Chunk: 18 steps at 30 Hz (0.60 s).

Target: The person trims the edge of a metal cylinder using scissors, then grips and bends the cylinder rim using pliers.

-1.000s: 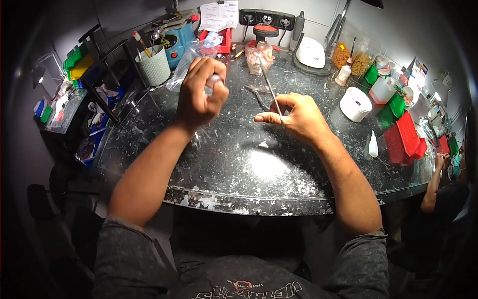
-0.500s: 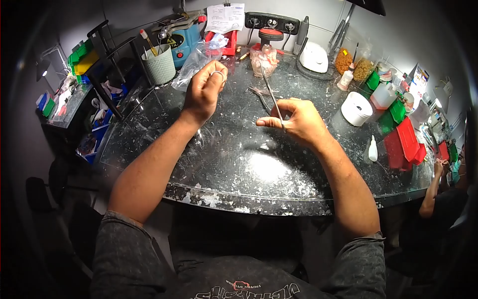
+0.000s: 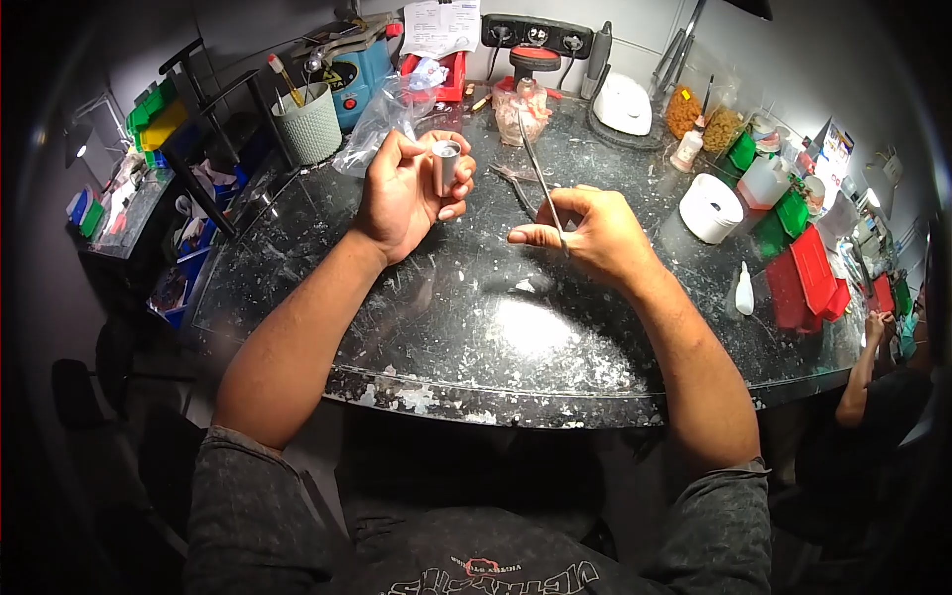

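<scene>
A small silvery cylinder stands upright between the thumb and fingers of my left hand, raised over the dark, scratched worktop. A thin metal tool runs up from my right hand, whose fingers are closed round its lower part while the thumb points left. Pliers-like tool lies on the worktop just beyond my right hand. Behind it sits a pinkish jar-like object with a red and black top.
At the back left are a ribbed cup with brushes, a plastic bag and a blue machine. On the right are a white round container, a small white bottle and red bins. Another person's arm shows far right.
My left hand has turned and opened from a fist, and the silvery cylinder now shows in its fingers. My right hand keeps its hold on the metal tool.
</scene>
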### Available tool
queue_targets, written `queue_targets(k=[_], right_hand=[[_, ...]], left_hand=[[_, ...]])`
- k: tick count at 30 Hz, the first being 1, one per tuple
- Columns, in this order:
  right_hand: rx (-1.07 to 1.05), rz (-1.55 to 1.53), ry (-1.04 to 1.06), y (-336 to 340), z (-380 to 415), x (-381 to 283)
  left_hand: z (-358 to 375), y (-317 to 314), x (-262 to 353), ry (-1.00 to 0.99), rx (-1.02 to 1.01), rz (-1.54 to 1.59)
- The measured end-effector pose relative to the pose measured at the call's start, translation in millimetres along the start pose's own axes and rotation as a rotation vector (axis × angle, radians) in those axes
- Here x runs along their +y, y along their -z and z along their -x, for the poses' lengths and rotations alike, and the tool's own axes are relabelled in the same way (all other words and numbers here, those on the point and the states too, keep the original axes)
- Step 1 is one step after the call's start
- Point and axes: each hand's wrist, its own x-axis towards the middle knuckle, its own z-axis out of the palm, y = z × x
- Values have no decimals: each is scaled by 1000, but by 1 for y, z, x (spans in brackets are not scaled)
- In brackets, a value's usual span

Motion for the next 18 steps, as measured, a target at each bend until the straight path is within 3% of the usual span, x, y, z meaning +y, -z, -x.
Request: queue_targets(k=[8,13,15,18], right_hand=[[-2,6,-2,3,-1,0],[3,8,-4,7,1,-7],[-96,-13,-87,9,2,-9],[-148,55,-50,9,2,-9]], left_hand=[[0,-4,-4,-2,48,-10],[0,-7,-6,-59,95,-195],[2,-8,-5,-85,46,-237],[6,-18,-4,-120,13,-343]])
